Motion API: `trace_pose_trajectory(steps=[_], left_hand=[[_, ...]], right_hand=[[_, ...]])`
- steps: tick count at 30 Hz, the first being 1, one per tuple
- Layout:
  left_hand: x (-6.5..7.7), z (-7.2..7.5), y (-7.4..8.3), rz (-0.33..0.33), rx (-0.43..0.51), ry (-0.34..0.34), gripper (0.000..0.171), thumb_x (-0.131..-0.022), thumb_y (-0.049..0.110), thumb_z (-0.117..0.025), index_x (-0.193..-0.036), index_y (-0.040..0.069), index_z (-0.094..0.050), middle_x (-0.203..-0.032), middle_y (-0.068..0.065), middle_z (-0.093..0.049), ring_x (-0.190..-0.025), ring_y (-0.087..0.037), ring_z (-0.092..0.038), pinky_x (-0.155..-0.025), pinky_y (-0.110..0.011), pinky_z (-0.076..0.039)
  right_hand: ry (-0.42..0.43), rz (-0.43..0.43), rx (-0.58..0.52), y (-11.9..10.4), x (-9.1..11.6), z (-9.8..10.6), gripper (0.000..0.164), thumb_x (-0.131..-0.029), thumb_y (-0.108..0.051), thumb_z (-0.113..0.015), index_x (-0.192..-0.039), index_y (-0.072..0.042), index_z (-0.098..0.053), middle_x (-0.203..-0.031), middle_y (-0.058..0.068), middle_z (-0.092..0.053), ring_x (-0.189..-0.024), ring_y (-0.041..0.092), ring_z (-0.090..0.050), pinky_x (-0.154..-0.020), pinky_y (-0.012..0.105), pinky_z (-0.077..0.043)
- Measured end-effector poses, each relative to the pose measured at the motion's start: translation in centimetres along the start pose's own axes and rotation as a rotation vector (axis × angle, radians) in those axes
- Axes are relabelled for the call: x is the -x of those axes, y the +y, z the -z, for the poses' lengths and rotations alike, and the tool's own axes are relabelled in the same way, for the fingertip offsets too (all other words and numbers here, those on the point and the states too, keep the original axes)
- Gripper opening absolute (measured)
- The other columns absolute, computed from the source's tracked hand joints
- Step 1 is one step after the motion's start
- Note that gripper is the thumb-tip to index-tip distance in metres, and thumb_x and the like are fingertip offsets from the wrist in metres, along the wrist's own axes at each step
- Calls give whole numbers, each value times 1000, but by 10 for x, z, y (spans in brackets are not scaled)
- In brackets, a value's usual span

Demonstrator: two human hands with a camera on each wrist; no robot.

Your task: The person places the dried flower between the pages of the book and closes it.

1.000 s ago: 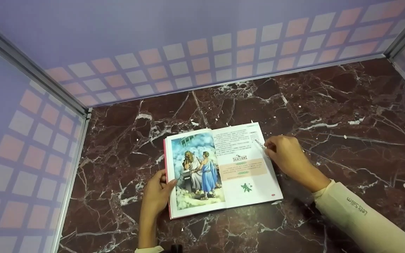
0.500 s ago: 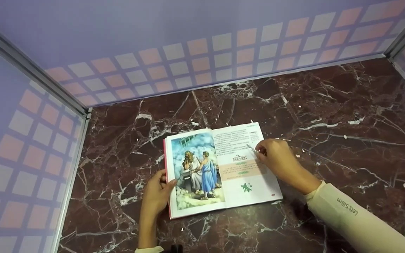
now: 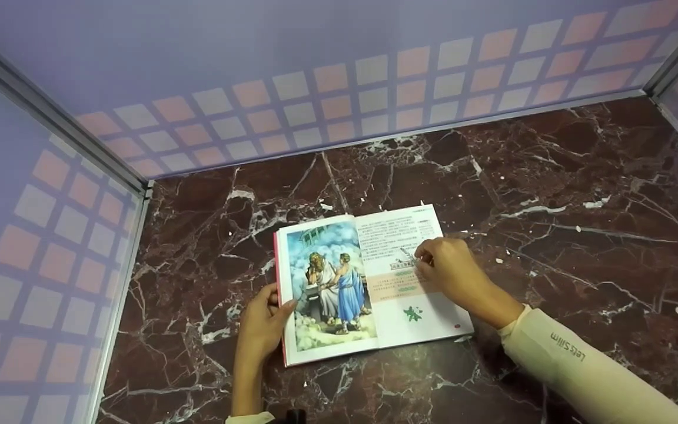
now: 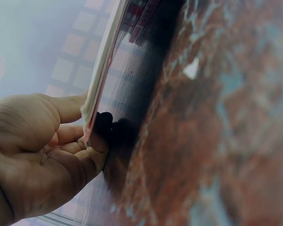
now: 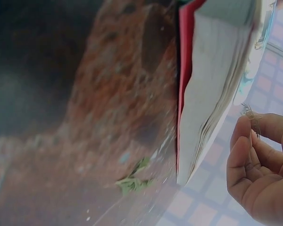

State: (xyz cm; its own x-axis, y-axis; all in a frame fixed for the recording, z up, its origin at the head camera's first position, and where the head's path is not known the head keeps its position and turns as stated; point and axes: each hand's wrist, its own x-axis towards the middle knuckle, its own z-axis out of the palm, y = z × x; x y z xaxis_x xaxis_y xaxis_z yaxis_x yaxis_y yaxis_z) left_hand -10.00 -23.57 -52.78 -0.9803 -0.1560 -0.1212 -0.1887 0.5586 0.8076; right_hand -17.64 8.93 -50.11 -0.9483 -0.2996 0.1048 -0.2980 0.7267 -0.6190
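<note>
An open book with a red cover lies on the table, a colour painting on its left page and printed text on its right. My left hand grips the book's left edge, thumb on the page; in the left wrist view the fingers curl beneath the cover. Over the right page, my right hand pinches a small, thin dried sprig between thumb and fingertips. Its tip shows just left of the fingers in the head view. Whether the sprig touches the paper, I cannot tell.
The dark red marbled tabletop carries small white flecks around the book. A small green leaf lies beside the book in the right wrist view. Purple panels with pink and white squares stand at the back and sides.
My right hand has moved left and slightly nearer over the right page, carrying the sprig from the outer margin toward the page's middle. My left hand and the book have stayed put.
</note>
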Motion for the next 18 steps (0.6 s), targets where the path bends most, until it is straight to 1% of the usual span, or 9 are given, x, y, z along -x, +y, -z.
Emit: trace_pose_trajectory(steps=[4, 8, 12, 18], left_hand=[[-1, -1, 0, 14, 7, -1, 43, -93, 9, -70, -131, -7, -58, -97, -12, -60, -73, -15, -55, -65, -26, -49], [0, -1, 0, -8, 16, 0, 43, -93, 10, -71, -130, -8, -58, -96, -12, -60, -73, -15, -55, -65, -26, -49], [0, -1, 0, -26, 18, -2, 44, -93, 11, -71, -129, -9, -57, -96, -12, -60, -74, -15, -55, -65, -25, -49], [0, -1, 0, 13, 5, -3, 43, -93, 10, -70, -130, -7, -58, -96, -11, -59, -75, -15, -55, -67, -26, -49]], right_hand=[[-14, -7, -14, -1, 0, -4, 4, -83, 4, -75, -84, 2, -71, -82, 14, -71, -74, 25, -68, -66, 34, -58], [-25, -24, -14, -3, 0, -6, 5, -82, 3, -76, -84, 1, -72, -83, 14, -71, -75, 24, -68, -67, 34, -58], [-19, -19, 8, -3, 0, -7, 6, -81, 2, -78, -84, 1, -72, -83, 14, -72, -75, 25, -69, -68, 36, -58], [-5, -3, 27, -4, 0, -11, 7, -81, 2, -79, -82, 0, -72, -81, 13, -72, -74, 25, -69, -67, 37, -58]])
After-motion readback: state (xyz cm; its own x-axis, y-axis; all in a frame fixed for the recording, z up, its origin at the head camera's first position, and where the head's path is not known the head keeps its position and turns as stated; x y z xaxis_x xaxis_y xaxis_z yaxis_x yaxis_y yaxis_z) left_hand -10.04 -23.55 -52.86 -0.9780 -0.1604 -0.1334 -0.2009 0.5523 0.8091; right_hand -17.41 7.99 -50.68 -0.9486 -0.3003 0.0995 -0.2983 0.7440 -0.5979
